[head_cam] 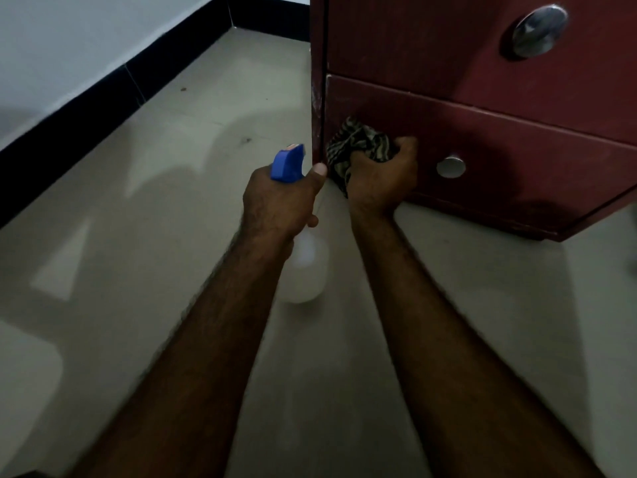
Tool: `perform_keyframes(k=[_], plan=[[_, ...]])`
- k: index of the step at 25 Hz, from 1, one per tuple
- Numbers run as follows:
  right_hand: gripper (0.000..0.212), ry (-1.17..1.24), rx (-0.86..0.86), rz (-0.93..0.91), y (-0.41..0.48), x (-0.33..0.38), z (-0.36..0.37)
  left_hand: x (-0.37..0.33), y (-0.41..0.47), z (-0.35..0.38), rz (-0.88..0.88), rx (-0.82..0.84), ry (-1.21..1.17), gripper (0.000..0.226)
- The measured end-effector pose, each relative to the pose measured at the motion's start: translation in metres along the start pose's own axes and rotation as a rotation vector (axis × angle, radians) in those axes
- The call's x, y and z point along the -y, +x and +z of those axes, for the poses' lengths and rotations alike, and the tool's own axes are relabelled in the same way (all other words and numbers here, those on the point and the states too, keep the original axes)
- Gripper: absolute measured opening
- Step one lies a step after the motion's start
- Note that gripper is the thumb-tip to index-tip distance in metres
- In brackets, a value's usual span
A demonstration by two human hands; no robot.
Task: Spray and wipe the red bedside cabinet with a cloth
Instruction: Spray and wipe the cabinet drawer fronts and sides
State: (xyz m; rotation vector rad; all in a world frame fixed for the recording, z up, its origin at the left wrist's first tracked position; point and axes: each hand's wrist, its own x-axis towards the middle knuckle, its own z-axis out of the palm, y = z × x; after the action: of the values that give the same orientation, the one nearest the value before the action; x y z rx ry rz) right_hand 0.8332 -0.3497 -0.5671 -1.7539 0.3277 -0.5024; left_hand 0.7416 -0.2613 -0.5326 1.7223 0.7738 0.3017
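The red bedside cabinet (pixel 517 108) fills the upper right, with two drawer fronts and round metal knobs. My right hand (pixel 381 179) grips a bunched striped cloth (pixel 358 143) and presses it against the lower drawer front near its left edge. My left hand (pixel 279 201) holds a spray bottle (pixel 305 267) by the neck just left of the cabinet corner. The bottle's body is white and translucent, and its blue trigger head (pixel 287 162) points up and away.
The lower drawer's knob (pixel 451 167) sits just right of my right hand; the upper knob (pixel 538 31) is at top right. Pale tiled floor (pixel 155 201) spreads left and below. A white wall with black skirting (pixel 103 94) runs along the upper left.
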Motion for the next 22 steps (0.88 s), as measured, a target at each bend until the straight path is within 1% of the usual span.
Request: perform_keyframes(k=[2, 5, 11, 13, 17, 18, 22], plan=[[0.041, 0.042, -0.03, 0.015, 0.002, 0.012, 0.004, -0.001, 0.001, 0.0, 0.005, 0.007, 0.004, 0.057], [0.042, 0.15, -0.101, -0.026, 0.01, 0.033, 0.011, -0.001, 0.002, 0.0, -0.004, 0.0, -0.021, 0.057], [0.042, 0.097, -0.025, 0.088, 0.001, 0.014, 0.005, -0.002, 0.002, -0.005, 0.005, 0.001, -0.01, 0.057], [0.04, 0.129, -0.051, 0.065, 0.005, 0.022, 0.0, -0.003, 0.002, -0.005, 0.004, -0.002, -0.018, 0.054], [0.039, 0.212, -0.114, -0.081, 0.019, 0.053, -0.005, -0.007, 0.003, -0.001, 0.005, -0.001, -0.005, 0.054], [0.038, 0.212, -0.115, -0.091, 0.019, 0.057, -0.006, -0.007, 0.003, 0.0, 0.005, 0.001, -0.001, 0.054], [0.037, 0.25, -0.105, -0.026, 0.018, 0.045, -0.016, -0.008, 0.002, -0.001, 0.008, 0.007, -0.008, 0.056]])
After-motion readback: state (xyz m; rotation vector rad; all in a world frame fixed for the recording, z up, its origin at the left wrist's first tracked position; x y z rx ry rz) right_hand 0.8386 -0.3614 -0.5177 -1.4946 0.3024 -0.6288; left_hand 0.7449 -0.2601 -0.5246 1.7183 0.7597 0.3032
